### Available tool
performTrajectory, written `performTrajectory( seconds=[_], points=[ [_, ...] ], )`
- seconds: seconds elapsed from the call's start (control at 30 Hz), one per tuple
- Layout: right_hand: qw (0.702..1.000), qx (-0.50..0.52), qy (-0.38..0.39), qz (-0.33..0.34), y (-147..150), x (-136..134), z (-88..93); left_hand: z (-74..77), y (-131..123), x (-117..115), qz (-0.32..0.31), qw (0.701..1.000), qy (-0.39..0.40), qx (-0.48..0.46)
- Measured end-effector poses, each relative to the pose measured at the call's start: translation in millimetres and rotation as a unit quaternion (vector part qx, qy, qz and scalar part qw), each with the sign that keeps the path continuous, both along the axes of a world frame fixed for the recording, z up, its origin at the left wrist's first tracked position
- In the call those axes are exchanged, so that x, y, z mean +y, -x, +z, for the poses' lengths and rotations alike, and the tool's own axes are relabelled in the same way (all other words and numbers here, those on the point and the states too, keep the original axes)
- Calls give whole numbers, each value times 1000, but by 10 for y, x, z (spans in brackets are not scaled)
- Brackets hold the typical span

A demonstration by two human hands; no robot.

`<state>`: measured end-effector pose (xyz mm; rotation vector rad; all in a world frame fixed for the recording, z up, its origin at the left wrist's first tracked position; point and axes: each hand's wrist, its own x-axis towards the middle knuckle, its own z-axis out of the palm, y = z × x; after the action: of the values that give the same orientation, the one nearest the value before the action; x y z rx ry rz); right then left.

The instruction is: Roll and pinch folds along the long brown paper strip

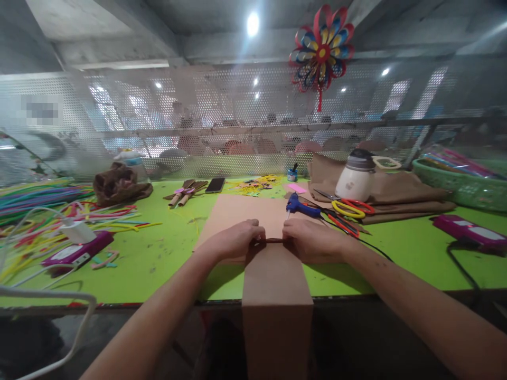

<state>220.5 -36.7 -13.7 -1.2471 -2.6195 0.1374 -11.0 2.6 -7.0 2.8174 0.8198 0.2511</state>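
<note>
A long strip of brown paper (275,279) runs toward me over the table's front edge and hangs down. My left hand (240,238) and my right hand (307,238) pinch its far end, one at each side, where a narrow dark fold shows between them. Both sets of fingers are closed on the paper. Beneath the hands lies a larger light-brown sheet (233,211). Just beyond my right hand rests a blue glue gun (303,206), its nozzle pointing down near my fingers. Beside it are scissors with yellow handles (348,209) and others with orange-red handles (343,224).
Folded brown material (404,195) and a white jug (354,177) stand back right, near a green basket (455,182). Purple power strips (81,253) lie at both sides. Coloured strips (47,198) cover the left, with a phone (215,184) at the back.
</note>
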Motion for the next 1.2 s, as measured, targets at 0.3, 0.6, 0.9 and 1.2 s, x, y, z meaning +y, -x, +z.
performTrajectory(
  seconds=[0.3, 0.6, 0.9, 1.2],
  points=[
    [987, -81, -136, 25, 37, 56, -140, 16, -53, -32, 4, 998, -64, 28],
    [965, -57, -250, 51, 172, 0, -138, 139, -19, 100, 108, 988, 103, -48],
    [946, -7, -323, 38, 223, 17, -186, 95, 41, 103, 53, 966, 234, -96],
    [954, 257, -154, 17, 185, 47, -144, 84, 24, 105, 49, 979, 179, -80]
  ],
)
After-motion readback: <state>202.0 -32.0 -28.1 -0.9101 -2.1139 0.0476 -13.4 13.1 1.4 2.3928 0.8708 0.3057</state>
